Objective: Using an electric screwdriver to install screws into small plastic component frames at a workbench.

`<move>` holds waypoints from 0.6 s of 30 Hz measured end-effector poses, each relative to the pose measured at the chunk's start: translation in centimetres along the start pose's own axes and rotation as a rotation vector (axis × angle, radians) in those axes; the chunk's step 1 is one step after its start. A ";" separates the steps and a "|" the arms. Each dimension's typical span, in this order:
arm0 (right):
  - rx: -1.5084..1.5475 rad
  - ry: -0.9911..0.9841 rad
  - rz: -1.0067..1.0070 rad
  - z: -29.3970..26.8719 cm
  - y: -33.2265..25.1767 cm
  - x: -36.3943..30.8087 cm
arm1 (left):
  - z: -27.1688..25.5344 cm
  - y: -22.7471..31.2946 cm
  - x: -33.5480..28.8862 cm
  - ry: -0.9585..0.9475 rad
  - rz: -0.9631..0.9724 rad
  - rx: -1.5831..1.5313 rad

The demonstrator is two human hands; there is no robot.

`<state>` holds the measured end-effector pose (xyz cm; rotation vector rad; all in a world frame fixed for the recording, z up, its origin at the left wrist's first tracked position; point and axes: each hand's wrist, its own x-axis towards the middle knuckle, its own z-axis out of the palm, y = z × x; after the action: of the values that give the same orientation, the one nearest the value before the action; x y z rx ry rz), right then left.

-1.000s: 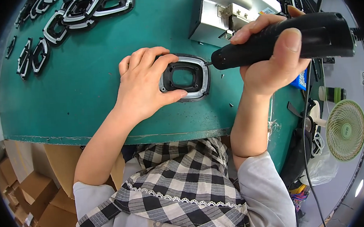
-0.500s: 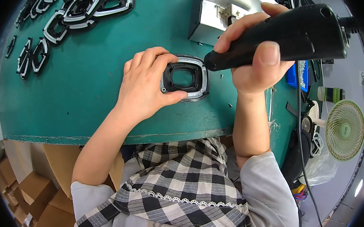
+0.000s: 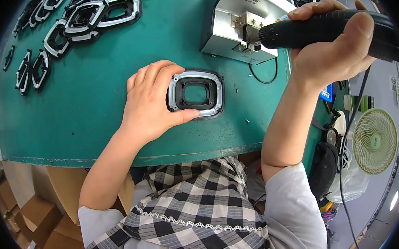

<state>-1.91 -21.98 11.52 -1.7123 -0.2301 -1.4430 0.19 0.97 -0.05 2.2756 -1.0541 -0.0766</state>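
My left hand [image 3: 149, 100] grips a rounded rectangular frame [image 3: 217, 94], black with a silver ring and an open middle, lying flat on the green table. Its thumb presses the near edge and the fingertips hold the far left corner. My right hand [image 3: 334, 59] is wrapped round a black electric screwdriver [image 3: 311, 29] held nearly level, pointing left. The screwdriver's nose is at the front fittings of a silver, box-shaped screw feeder [image 3: 230, 36]; its bit tip is too small to make out.
More such frames [image 3: 117, 12] lie piled at the table's [image 3: 92, 113] far left. Loose screws [image 3: 248, 121] are scattered right of the held frame. A blue tray of screws [image 3: 327, 92], a hanging cable [image 3: 348, 132] and a green fan [image 3: 375, 141] are at the right. Cardboard boxes [image 3: 39, 212] stand lower left.
My right hand has lifted the screwdriver off the frame's right edge and moved it right to the screw feeder. My left hand still holds the frame, now slightly lower left in view.
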 end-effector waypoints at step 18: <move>0.233 -0.391 0.444 4.9 -5.3 -7.4 | 0.9 -0.6 -0.4 0.082 0.050 0.062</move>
<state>-4.09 -12.56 7.84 -1.7045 -0.2016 -0.7260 0.03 1.07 -1.20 2.2861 -1.0834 0.0701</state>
